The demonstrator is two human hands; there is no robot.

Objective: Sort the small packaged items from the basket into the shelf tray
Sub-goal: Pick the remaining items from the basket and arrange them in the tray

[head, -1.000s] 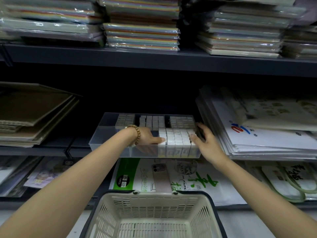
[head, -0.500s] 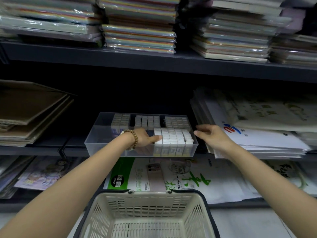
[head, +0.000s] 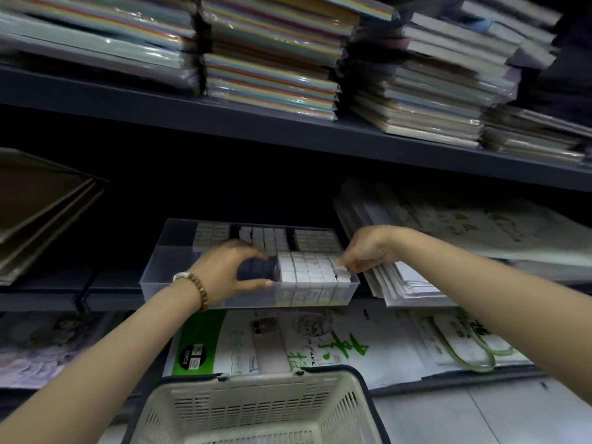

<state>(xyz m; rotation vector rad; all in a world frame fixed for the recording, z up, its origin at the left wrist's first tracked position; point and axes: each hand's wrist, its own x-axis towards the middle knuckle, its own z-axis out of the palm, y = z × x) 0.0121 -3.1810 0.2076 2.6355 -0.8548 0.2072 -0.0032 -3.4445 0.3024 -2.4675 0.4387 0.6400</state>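
A clear plastic tray (head: pixel 166 277) sits on the middle shelf, filled with rows of small white packaged items (head: pixel 307 267). My left hand (head: pixel 224 267), a bead bracelet on its wrist, grips a dark row of small packets (head: pixel 258 269) inside the tray, thumb below and fingers above. My right hand (head: pixel 365 248) reaches in from the right and pinches at the white packets at the tray's right front corner. A cream basket (head: pixel 256 411) stands below in front of me; its inside looks empty.
Stacks of wrapped coloured paper (head: pixel 269 72) fill the upper shelf. Brown boards (head: pixel 41 206) lie left of the tray, white printed bags (head: pixel 448 245) right of it. Sketch paper packs (head: pixel 288 341) lie on the lower shelf behind the basket.
My left hand has turned and now grips a dark row of packets in the tray. My right hand came back from the tray's right side to the white packets at the corner. The view tilted.
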